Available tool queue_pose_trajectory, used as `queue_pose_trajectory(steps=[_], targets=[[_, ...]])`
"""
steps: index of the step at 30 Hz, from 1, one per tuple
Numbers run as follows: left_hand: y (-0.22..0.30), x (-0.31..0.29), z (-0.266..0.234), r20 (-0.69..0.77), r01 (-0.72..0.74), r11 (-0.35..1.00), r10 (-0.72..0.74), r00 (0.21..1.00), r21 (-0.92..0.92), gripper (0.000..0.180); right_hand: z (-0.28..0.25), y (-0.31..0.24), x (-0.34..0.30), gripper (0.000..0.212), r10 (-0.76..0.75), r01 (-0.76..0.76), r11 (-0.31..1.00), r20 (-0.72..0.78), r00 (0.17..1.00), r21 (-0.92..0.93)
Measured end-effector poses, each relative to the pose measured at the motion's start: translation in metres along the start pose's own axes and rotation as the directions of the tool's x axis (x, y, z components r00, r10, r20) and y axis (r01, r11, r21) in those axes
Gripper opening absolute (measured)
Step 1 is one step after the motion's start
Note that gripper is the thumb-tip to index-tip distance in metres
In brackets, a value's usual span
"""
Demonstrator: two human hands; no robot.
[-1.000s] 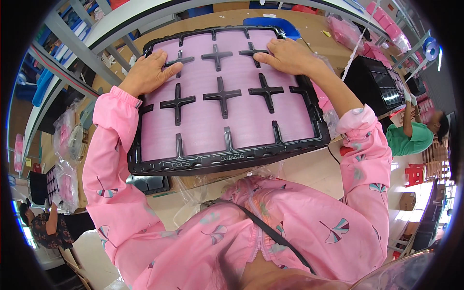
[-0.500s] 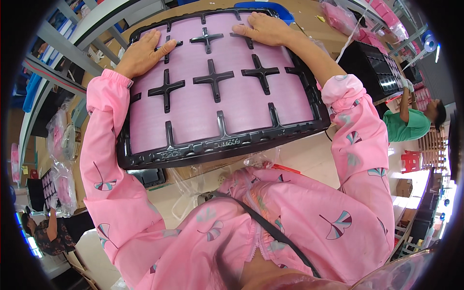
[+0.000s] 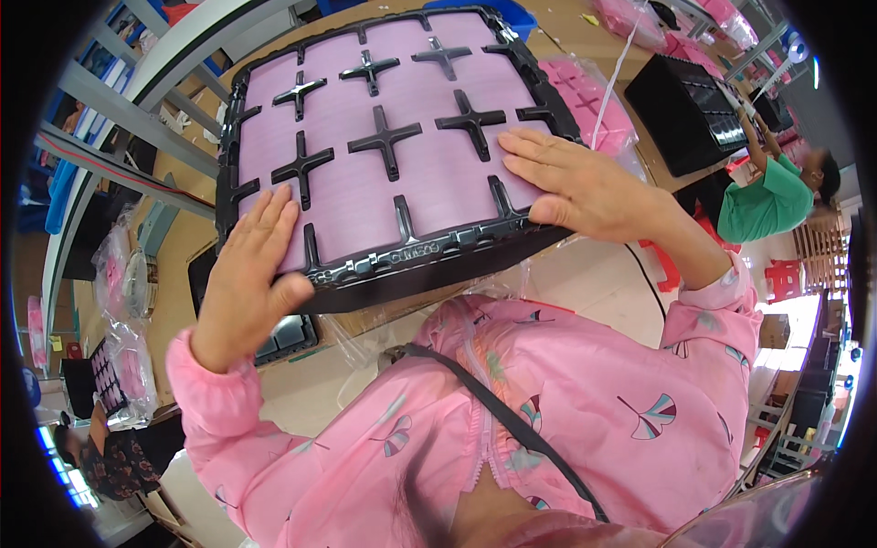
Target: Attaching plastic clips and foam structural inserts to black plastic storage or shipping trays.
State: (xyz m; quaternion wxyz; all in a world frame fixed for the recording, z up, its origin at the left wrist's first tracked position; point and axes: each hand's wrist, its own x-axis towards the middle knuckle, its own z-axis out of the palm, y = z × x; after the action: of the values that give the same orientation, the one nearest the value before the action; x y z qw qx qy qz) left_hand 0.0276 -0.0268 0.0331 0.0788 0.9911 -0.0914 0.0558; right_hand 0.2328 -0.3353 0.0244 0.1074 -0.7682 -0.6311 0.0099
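A large black plastic tray (image 3: 429,245) with raised cross-shaped dividers lies in front of me. Pink-lilac sheets (image 3: 343,215) fill the spaces between the dividers. My left hand (image 3: 247,279) rests on the tray's near left corner, fingers stretched over the sheet and thumb apart. On the near right part, my right hand (image 3: 585,187) lies flat, its fingers over the sheet and its thumb by the rim. Neither hand grips anything. The tray's dark side shows below its near rim; what lies under it is hidden.
Brown table surface (image 3: 178,233) shows around the tray, with a grey metal frame (image 3: 137,119) at left. A blue bin (image 3: 512,16) stands behind it. Pink bagged pieces (image 3: 589,100) and a black tray stack (image 3: 681,114) are at right, where a person in green (image 3: 772,201) works.
Both hands have moved from the tray's far side to its near corners. The tray appears slightly farther left and higher in view.
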Motion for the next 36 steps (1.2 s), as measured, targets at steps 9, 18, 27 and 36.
queue_pose_trajectory(steps=[9, 18, 27, 36], targets=[[0.015, -0.014, 0.000, -0.077, 0.042, 0.992, -0.033, 0.996, 0.120, 0.084, 0.004, -0.013, -0.002, 0.070, -0.037, 0.039, 0.997, 0.026, 0.999, -0.074], [0.005, -0.007, -0.004, -0.078, 0.011, 0.999, -0.007, 0.997, 0.041, 0.086, 0.006, -0.008, 0.007, 0.069, -0.067, 0.066, 0.995, -0.006, 0.998, -0.070], [0.008, -0.012, 0.004, -0.070, 0.012, 0.994, -0.005, 0.998, 0.111, 0.091, 0.003, -0.016, -0.006, 0.069, -0.108, 0.104, 0.992, -0.052, 0.993, -0.078], [0.022, -0.028, -0.001, -0.115, 0.040, 0.985, -0.021, 0.993, 0.169, 0.090, -0.010, -0.023, -0.024, 0.070, -0.039, 0.042, 0.995, 0.034, 0.999, -0.087]])
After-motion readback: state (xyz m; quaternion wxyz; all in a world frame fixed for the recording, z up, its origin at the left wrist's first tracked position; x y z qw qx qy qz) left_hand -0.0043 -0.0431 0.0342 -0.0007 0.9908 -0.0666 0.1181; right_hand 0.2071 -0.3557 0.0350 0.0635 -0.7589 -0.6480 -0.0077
